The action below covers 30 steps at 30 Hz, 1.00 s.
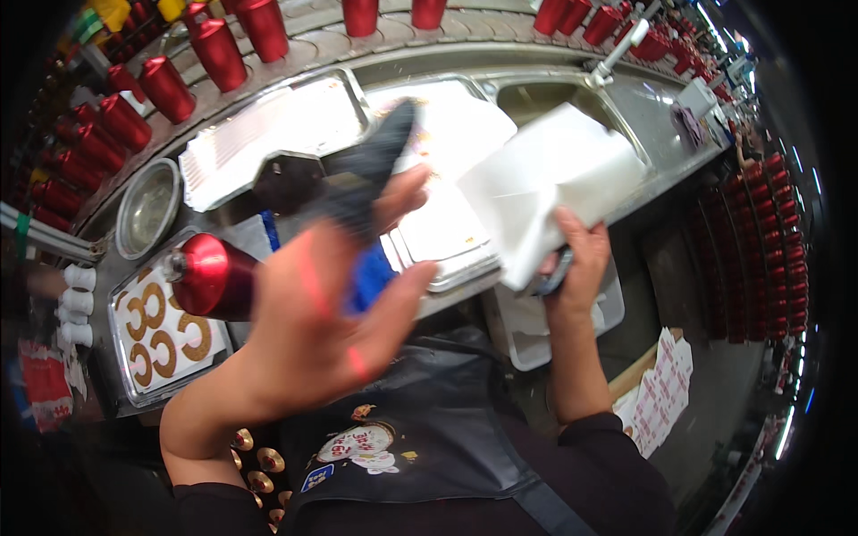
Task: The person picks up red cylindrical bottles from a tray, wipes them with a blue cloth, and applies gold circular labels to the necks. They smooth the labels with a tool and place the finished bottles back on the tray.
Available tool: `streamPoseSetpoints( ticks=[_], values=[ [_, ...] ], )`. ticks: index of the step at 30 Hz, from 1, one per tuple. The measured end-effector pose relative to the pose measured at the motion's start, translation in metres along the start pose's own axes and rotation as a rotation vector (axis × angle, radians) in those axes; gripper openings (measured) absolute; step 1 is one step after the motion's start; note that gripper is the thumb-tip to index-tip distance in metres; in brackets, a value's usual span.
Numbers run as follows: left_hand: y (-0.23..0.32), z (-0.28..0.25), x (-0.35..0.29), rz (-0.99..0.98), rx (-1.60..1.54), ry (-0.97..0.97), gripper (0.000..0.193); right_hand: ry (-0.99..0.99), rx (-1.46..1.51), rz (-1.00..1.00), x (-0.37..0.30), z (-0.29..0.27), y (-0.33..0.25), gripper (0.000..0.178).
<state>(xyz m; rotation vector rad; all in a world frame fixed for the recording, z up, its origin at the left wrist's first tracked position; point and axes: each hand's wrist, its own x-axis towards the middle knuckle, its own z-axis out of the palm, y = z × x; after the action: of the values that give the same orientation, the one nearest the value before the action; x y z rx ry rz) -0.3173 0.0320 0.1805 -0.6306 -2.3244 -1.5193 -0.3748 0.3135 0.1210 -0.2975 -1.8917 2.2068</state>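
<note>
My left hand is raised over the near edge of the counter, blurred by motion. Its fingers are spread, some wrapped in black coverings, and nothing shows in its grasp. My right hand grips the near corner of a large white paper sheet, which is bent and tilted up. A dark, rounded thing is also in that hand, too hidden to name. Behind the sheet lies a metal tray lined with white. Left of my left hand a shiny red metal bottle leans over another tray.
That left tray holds brown C-shaped pieces on white paper. A round metal bowl and a tray of white sheets sit farther back. A sink is at the back right. Red bottles stand along a conveyor behind.
</note>
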Motion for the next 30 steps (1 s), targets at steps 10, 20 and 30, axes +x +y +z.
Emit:
streamPoseSetpoints(
  ticks=[10,20,30],
  values=[
    [-0.052,-0.133,-0.138,-0.333,0.121,0.992,0.03,0.899,-0.017,0.554,0.056,-0.393,0.169,0.052],
    [-0.152,-0.221,-0.345,-1.316,0.76,0.954,0.037,-0.006,-0.449,-0.44,0.095,-0.108,0.056,0.039],
    [-0.183,-0.282,-0.325,-1.481,1.031,0.574,0.067,-0.59,-0.352,-0.477,-0.013,0.102,0.048,0.052]
  ],
)
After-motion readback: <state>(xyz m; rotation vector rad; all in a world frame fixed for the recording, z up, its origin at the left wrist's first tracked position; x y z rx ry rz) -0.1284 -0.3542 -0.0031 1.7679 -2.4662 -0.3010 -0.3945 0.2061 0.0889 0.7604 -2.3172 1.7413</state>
